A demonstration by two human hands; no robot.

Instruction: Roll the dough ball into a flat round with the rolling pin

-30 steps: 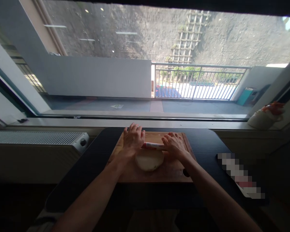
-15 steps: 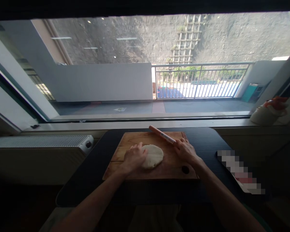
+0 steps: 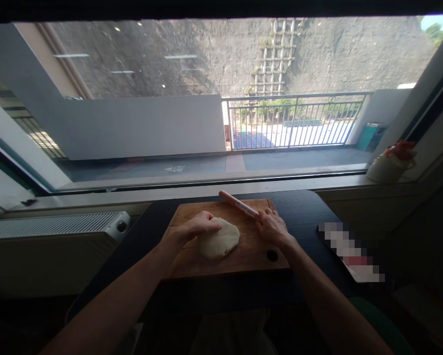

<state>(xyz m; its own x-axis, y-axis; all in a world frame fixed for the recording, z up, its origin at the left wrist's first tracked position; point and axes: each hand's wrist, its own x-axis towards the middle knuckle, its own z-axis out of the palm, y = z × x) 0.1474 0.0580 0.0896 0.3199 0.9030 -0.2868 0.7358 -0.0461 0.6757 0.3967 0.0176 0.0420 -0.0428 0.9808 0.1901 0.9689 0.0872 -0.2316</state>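
Observation:
A flat, pale round of dough (image 3: 221, 240) lies on a wooden cutting board (image 3: 191, 268). My left hand (image 3: 202, 225) pinches the dough at its far left edge, thumb on top and fingers partly hidden beyond the rim. To the right, my right hand (image 3: 272, 227) is closed around the near end of a pinkish rolling pin (image 3: 238, 203). The pin slants away to the upper left, its far end reaching past the board's back edge.
The board rests on a dark table (image 3: 298, 212) under a window sill (image 3: 162, 195). A blurred flat object (image 3: 350, 254) lies on the table's right. A white radiator (image 3: 110, 227) stands at left, and a pale pot (image 3: 386, 167) sits on the sill at right.
My left hand has gone from lying over the dough's left side to gripping its far left edge. My right hand stays on the rolling pin. The whole view has shifted slightly.

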